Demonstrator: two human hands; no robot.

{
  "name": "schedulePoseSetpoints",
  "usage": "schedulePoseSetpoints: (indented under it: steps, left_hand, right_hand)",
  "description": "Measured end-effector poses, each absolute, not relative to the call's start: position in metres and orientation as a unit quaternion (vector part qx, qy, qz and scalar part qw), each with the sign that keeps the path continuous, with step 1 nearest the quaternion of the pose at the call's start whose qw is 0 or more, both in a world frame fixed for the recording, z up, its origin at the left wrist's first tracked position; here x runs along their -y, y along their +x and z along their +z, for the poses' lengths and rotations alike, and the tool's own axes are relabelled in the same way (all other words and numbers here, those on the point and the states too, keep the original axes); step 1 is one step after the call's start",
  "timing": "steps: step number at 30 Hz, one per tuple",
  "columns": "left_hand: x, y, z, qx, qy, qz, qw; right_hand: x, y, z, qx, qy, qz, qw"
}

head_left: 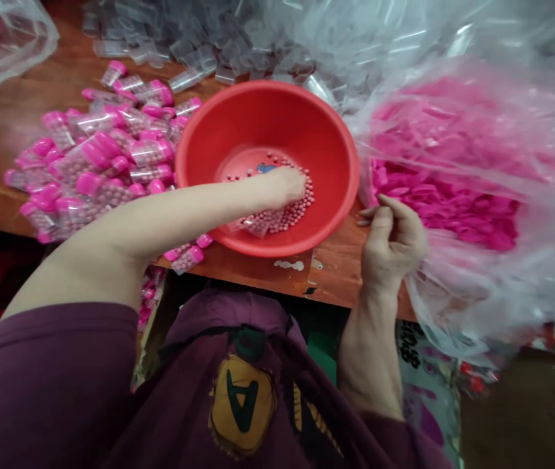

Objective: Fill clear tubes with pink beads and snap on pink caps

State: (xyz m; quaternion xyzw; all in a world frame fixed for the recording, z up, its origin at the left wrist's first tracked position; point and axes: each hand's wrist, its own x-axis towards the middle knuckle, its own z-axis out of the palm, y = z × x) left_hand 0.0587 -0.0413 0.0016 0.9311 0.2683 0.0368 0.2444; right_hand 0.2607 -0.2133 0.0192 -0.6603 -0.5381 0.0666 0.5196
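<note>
Where the purple shirt (pixel 174 417) ends, the scuffed orange-brown tabletop (pixel 339 267) begins, its near edge running just below the round, smooth red plastic basin (pixel 346 163). Right of the basin, the right hand (pixel 397 238) has its thumb and index finger curled toward each other; I cannot tell whether they pinch anything. Inside the basin, the left hand (pixel 287 187) bends down into small, round pink beads (pixel 284 220), its fingertips hidden, so I cannot tell whether they grasp any. Left of the basin, glossy clear jars (pixel 99 156) with pink caps lie heaped, beads packed inside. Right of it, a crinkled translucent bag (pixel 463 306) holds thin, bright pink plastic pieces (pixel 453 208). Beyond the basin, clear plastic containers (pixel 238 52) lie jumbled.
</note>
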Motion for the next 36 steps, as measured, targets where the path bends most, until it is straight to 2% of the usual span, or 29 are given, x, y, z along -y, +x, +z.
schedulePoseSetpoints:
  steps: [3, 5, 7, 12, 17, 20, 25, 30, 36]
  left_hand:
    - [0.058, 0.082, 0.007, -0.230, 0.943, -0.063, 0.233]
    - [0.063, 0.090, 0.012, -0.230, 0.933, -0.067, 0.267]
    - [0.064, 0.091, 0.020, -0.226, 0.909, -0.035, 0.349]
    - [0.080, 0.063, 0.053, -0.226, 0.731, 0.117, 0.633]
    - [0.114, 0.025, 0.078, -0.264, 0.499, 0.181, 0.805]
    - [0.132, 0.009, 0.079, -0.280, 0.418, 0.224, 0.834]
    - [0.148, -0.008, 0.070, -0.310, 0.382, 0.276, 0.825]
    - [0.147, -0.006, 0.063, -0.348, 0.343, 0.288, 0.823]
    - [0.140, 0.003, 0.050, -0.389, 0.367, 0.285, 0.796]
  right_hand:
    - [0.230, 0.284, 0.007, 0.495, -0.692, 0.047, 0.524]
    - [0.237, 0.300, 0.001, 0.470, -0.717, 0.057, 0.511]
    - [0.241, 0.313, -0.002, 0.454, -0.727, 0.070, 0.511]
    - [0.234, 0.302, 0.018, 0.477, -0.695, 0.084, 0.531]
    - [0.213, 0.252, 0.054, 0.597, -0.621, 0.131, 0.490]
    - [0.198, 0.227, 0.066, 0.670, -0.571, 0.186, 0.435]
    - [0.184, 0.205, 0.073, 0.755, -0.490, 0.283, 0.333]
    - [0.184, 0.200, 0.067, 0.748, -0.490, 0.302, 0.331]
    - [0.178, 0.200, 0.052, 0.683, -0.515, 0.390, 0.340]
